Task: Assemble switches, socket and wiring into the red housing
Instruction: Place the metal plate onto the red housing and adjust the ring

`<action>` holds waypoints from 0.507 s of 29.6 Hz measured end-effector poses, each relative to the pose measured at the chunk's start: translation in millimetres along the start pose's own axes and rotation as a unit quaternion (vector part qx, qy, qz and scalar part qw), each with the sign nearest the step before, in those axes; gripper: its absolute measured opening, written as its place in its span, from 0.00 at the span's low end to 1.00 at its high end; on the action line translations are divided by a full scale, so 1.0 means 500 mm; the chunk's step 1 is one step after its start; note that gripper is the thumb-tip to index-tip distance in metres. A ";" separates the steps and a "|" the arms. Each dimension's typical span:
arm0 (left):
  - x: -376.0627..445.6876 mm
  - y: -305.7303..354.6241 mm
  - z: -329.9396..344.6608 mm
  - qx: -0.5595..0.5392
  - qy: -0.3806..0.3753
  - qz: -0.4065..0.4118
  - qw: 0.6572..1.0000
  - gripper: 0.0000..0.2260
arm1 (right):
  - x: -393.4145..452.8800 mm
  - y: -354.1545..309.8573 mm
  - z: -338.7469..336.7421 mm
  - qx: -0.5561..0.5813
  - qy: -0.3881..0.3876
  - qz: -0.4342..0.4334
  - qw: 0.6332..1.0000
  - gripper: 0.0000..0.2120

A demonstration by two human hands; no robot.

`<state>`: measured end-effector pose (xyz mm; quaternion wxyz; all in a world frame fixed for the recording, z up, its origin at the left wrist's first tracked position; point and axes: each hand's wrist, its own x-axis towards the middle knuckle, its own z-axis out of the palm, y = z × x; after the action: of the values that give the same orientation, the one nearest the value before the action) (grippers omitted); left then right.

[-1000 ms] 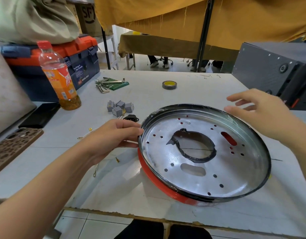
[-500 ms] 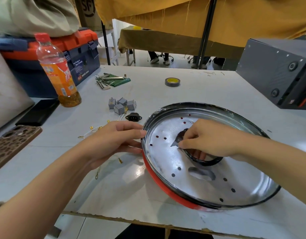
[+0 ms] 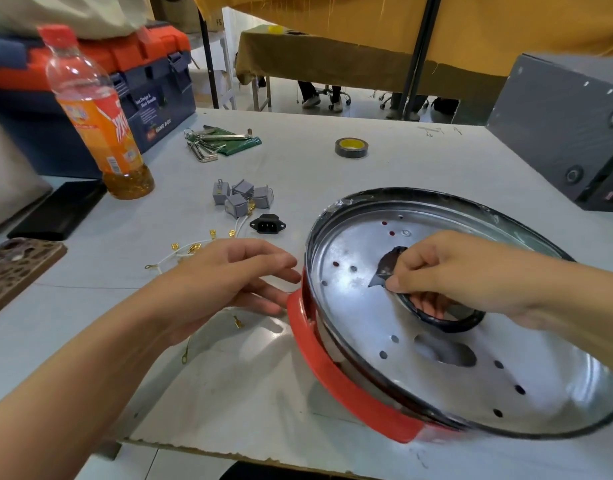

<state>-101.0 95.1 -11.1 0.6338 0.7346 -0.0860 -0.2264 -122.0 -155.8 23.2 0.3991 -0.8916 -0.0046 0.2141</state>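
The round red housing (image 3: 350, 386) with its perforated silver metal plate (image 3: 374, 327) lies tilted on the white table (image 3: 229, 393), its near-left rim lifted. The right hand (image 3: 447, 271) has its fingers hooked down through the black-rimmed centre hole (image 3: 447, 322) while thumb and forefinger pinch a loose flap of black tape (image 3: 384, 268). The left hand (image 3: 225, 275) rests with relaxed, nearly straight fingers against the red rim, holding nothing. The grey rocker switches (image 3: 241, 199), black power socket (image 3: 267, 223) and white wires with brass terminals (image 3: 194, 251) wait just left of the housing, not yet fitted. To do this well, I'd brace the rim firmly and peel slowly, mindful of the hole's edge
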 end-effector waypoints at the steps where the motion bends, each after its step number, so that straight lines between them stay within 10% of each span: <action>1: 0.000 -0.001 0.000 -0.001 0.000 -0.005 1.000 0.19 | 0.000 0.000 -0.004 0.004 0.003 0.001 1.000 0.13; 15: -0.005 -0.004 0.013 -0.006 -0.025 -0.006 1.000 0.21 | 0.005 -0.007 0.010 0.005 0.042 -0.008 0.999 0.14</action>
<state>-106.2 90.8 -13.3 0.6344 0.7255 -0.0958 -0.2491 -121.0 -149.6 22.0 0.4053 -0.8977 0.0058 0.1730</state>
